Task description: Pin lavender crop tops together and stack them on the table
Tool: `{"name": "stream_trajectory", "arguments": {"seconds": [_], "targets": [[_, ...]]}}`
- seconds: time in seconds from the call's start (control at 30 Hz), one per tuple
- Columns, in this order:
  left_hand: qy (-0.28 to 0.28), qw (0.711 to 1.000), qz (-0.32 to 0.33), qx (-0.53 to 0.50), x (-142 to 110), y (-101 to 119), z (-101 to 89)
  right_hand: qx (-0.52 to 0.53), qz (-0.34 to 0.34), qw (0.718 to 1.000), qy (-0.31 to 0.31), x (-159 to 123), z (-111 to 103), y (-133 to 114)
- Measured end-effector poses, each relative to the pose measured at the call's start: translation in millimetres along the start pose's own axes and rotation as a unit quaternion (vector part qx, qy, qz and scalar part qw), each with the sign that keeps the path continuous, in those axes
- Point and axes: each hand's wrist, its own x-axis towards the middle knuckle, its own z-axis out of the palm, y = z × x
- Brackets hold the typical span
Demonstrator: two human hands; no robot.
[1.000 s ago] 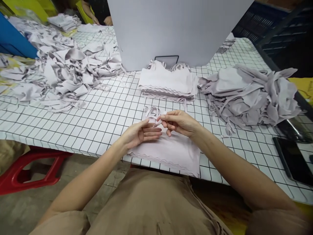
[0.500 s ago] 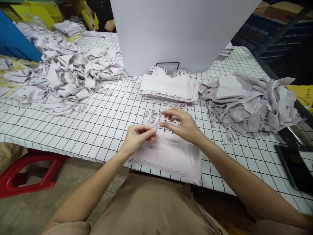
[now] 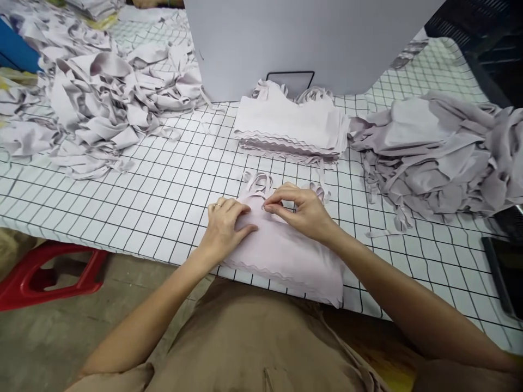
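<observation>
A pale pink strappy top [image 3: 281,250] with a wavy hem lies flat at the table's front edge, its thin straps [image 3: 259,182] looped at the far side. My left hand [image 3: 224,226] rests on its left part, thumb and fingers apart, with a ring on one finger. Over the neckline, my right hand [image 3: 300,209] pinches thumb and forefinger together on a tiny item too small to name. A neat stack of similar tops [image 3: 290,128] sits just beyond my hands.
Heaped pale garments [image 3: 445,158] lie on the right, and another loose pile [image 3: 110,103] spreads on the left. A large grey-white panel [image 3: 310,43] stands behind the stack. A dark phone [image 3: 504,272] lies at right. A red stool [image 3: 49,277] stands below the table.
My left hand has let go of the strap area and spread onto the fabric. The right hand's fingers have closed into a pinch. The view has tilted down.
</observation>
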Motion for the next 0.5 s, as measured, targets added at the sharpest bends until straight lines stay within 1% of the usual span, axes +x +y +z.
{"name": "stream_trajectory", "arguments": {"seconds": [0.03, 0.1, 0.3, 0.5], "targets": [[-0.007, 1.000, -0.005, 0.023, -1, -2, 2.2, 0.004, 0.010, 1.000, -0.005, -1, 1, 2], [-0.010, 0.999, -0.010, 0.036, -2, -4, 4.7, 0.006, 0.013, 1.000, -0.011, -2, 4, 4], [-0.020, 1.000, -0.015, -0.010, -1, -5, 2.6, -0.034, -0.045, 0.998, -0.017, -1, 14, 8], [0.022, 0.999, 0.014, -0.024, -3, -10, 7.2, -0.064, -0.088, 0.994, -0.023, 1, 25, 11]]}}
